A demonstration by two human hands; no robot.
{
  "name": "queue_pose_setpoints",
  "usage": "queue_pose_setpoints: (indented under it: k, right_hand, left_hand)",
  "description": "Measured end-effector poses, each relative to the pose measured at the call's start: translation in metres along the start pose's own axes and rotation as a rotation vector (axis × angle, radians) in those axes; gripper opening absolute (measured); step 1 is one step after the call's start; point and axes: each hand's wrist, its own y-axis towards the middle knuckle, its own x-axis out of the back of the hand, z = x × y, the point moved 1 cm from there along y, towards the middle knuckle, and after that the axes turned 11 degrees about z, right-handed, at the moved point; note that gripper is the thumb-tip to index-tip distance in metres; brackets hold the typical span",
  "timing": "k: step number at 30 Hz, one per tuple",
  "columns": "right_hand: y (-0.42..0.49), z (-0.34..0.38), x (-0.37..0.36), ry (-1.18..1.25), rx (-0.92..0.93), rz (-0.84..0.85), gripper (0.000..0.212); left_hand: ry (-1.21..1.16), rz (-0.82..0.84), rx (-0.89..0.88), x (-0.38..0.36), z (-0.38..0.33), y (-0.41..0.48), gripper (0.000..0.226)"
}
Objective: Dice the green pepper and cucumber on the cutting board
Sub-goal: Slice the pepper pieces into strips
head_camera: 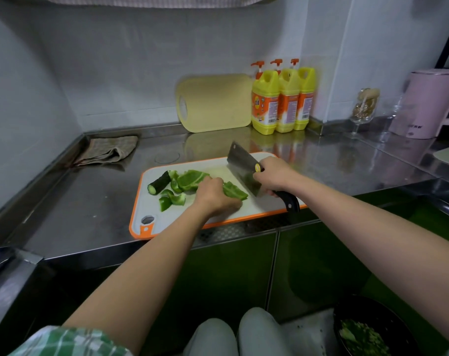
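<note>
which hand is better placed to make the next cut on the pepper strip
Right: the right hand grips the cleaver, blade beside the pepper strip that the left hand holds down.

A folded brown cloth (108, 151) lies on the steel counter (64, 201) at ten o'clock; a pale yellow board (215, 104) leans on the wall at twelve, three yellow detergent bottles (282, 98) just beside it. At two o'clock stand a stemmed glass (364, 109) and a pink kettle (428, 104).

Pepper strip (235, 191) partly under left hand (213, 196), kettle (434, 104) cropped right
</note>
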Motion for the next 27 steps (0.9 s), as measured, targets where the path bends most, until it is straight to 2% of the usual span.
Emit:
queue_pose_setpoints:
  k: [2,4,8,12,16,19,22,25,27]
  right_hand:
    - [-0.003,0.002,0.005,0.001,0.06,-0.045,0.015]
    - [-0.007,0.005,0.008,-0.019,0.078,-0.015,0.014]
    - [-0.01,0.007,0.002,-0.066,0.073,0.067,0.016]
    - [-0.004,0.006,-0.001,0.0,0.083,0.039,0.017]
    - [0.0,0.001,-0.003,0.083,0.063,0.03,0.012]
    - [-0.002,-0.007,-0.007,0.14,0.044,0.046,0.011]
    - [-0.005,-0.01,-0.009,0.223,0.047,0.067,0.016]
    - [-0.01,-0.009,-0.008,0.363,0.045,0.084,0.017]
    - [-0.013,-0.006,-0.008,0.428,0.046,0.112,0.014]
  left_hand:
    - [-0.033,-0.035,-0.013,-0.002,0.001,0.001,0.04]
    - [-0.058,-0.057,-0.025,-0.006,0.003,0.001,0.039]
    - [-0.084,-0.077,-0.047,-0.011,0.008,-0.004,0.068]
    - [-0.054,-0.052,-0.075,-0.006,0.009,-0.009,0.067]
    - [-0.224,0.01,-0.05,-0.002,0.002,-0.01,0.072]
    - [-0.438,0.031,-0.002,0.0,-0.001,-0.007,0.054]
    - [-0.587,-0.06,0.072,0.0,0.003,-0.003,0.03]
    - [-0.587,-0.204,0.125,0.008,0.011,-0.005,0.021]
    - [-0.692,-0.309,0.17,0.017,0.019,-0.006,0.026]
